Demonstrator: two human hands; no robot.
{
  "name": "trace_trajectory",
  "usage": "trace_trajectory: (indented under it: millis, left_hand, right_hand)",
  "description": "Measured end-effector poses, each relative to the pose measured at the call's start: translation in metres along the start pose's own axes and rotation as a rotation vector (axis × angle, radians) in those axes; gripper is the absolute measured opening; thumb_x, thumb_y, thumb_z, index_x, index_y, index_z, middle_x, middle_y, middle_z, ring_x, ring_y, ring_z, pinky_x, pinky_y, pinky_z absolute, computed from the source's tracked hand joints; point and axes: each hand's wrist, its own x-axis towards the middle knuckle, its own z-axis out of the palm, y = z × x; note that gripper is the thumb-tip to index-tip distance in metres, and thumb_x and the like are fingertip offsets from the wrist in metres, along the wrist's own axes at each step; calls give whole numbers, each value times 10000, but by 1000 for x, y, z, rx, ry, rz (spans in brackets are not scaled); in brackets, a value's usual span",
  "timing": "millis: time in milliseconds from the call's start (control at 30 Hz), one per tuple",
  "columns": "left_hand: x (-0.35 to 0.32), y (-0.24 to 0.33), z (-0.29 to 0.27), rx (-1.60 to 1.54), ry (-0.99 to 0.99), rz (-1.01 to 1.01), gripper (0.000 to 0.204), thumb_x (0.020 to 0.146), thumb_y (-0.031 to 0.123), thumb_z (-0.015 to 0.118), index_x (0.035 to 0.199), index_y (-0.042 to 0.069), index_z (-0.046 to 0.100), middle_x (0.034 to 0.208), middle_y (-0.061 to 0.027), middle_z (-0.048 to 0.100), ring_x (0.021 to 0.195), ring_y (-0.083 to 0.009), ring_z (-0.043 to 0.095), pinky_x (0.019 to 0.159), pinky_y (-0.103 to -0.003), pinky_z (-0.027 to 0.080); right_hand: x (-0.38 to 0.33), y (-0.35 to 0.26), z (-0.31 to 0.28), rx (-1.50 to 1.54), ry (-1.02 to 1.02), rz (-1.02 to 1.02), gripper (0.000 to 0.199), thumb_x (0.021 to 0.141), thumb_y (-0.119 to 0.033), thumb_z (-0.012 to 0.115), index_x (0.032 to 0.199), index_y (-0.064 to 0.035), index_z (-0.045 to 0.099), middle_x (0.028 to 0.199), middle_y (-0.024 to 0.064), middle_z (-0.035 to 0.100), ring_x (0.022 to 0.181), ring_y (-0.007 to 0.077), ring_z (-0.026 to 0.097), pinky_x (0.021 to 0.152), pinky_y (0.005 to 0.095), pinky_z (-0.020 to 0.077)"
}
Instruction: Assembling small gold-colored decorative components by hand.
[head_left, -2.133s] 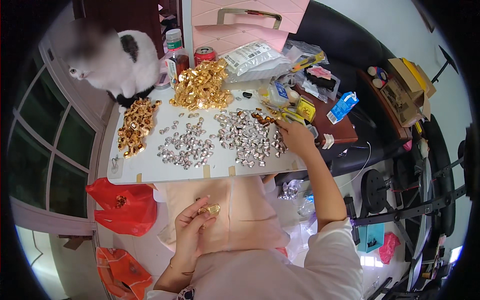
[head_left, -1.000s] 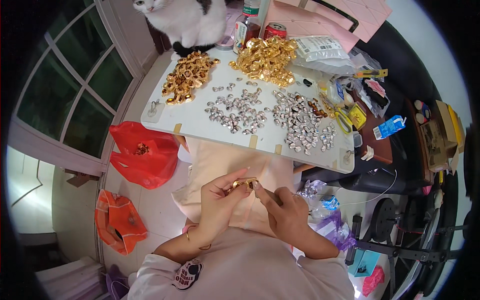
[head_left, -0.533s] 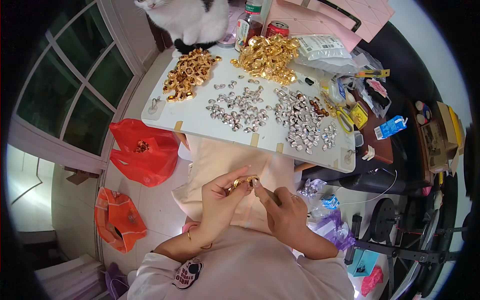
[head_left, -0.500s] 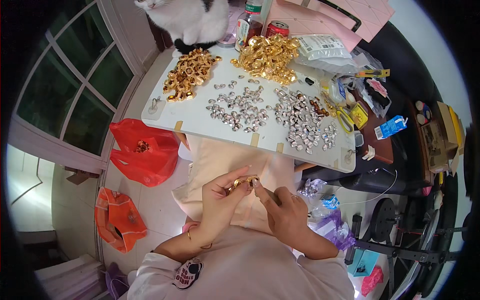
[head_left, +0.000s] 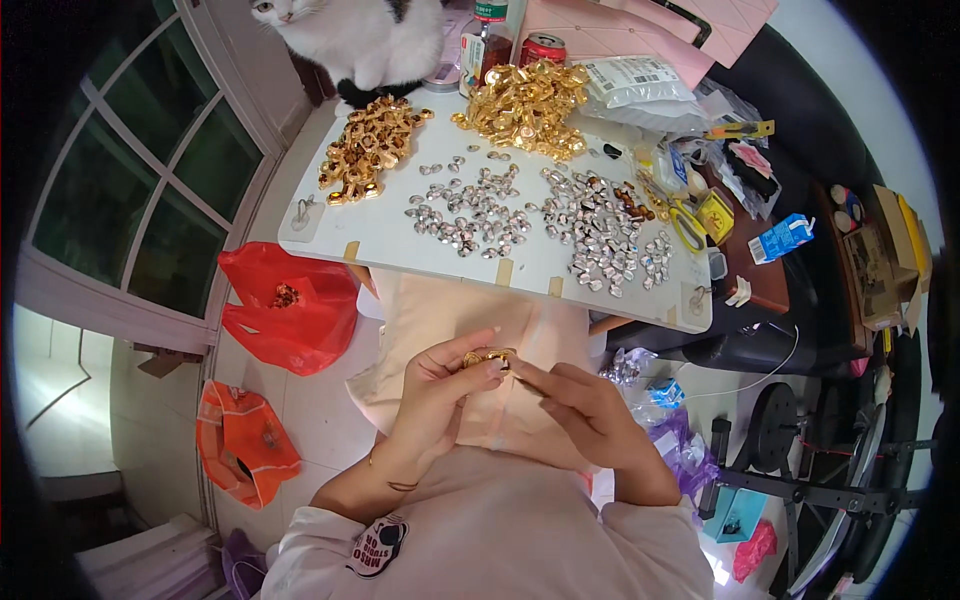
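Over my lap, my left hand (head_left: pixel 440 392) holds a shiny gold-coloured metal piece (head_left: pixel 490 355) between thumb and fingers. It resembles the gold pieces on the table, but its exact kind is too small to tell. My right hand (head_left: pixel 590 415) comes in from the right. Its index fingertip is at the right end of the gold piece, and the other fingers curl in. Whatever those fingers may hold is hidden. Beyond my hands, loose silvery faceted stones (head_left: pixel 610 235) lie spread on the white table (head_left: pixel 400 245), with another group of silvery stones (head_left: pixel 480 210) left of them.
Two heaps of gold pieces (head_left: pixel 530 105) (head_left: pixel 375 145) rest at the table's far side, near a cat (head_left: pixel 365 45), a bottle (head_left: pixel 487 50) and a can (head_left: pixel 542 48). Yellow scissors (head_left: pixel 687 228) lie right. A red bag (head_left: pixel 300 325) and an orange bag (head_left: pixel 240 440) stand on the floor left.
My right hand has shifted slightly right and down, its index finger now flatter against the gold piece. The left hand keeps its hold. The whole view has moved a little.
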Motion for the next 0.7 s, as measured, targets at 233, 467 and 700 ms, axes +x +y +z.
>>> trace_trajectory:
  millis: [233,467,700]
  left_hand:
    - [-3,6,4,-74,-2,-67,328,776,-86,525,1098,-25,549,947,-142,624,833,-169,630,678,-225,551]
    - [-5,5,6,-24,-69,-58,339,777,-78,530,1112,-28,540,934,-126,628,809,-158,632,681,-219,539]
    - [-9,2,6,179,-106,102,372,777,-87,568,1143,-36,524,981,-119,622,862,-132,604,770,-233,487]
  right_hand:
    - [-8,12,15,273,121,207,141,884,-69,468,976,-14,561,645,99,524,524,144,467,498,265,371]
    - [-1,12,27,163,191,157,118,881,-102,503,833,-2,545,582,116,484,485,163,438,475,273,360]
    - [-3,20,30,466,137,242,196,910,-155,480,790,-2,509,538,23,409,471,82,368,429,249,284]
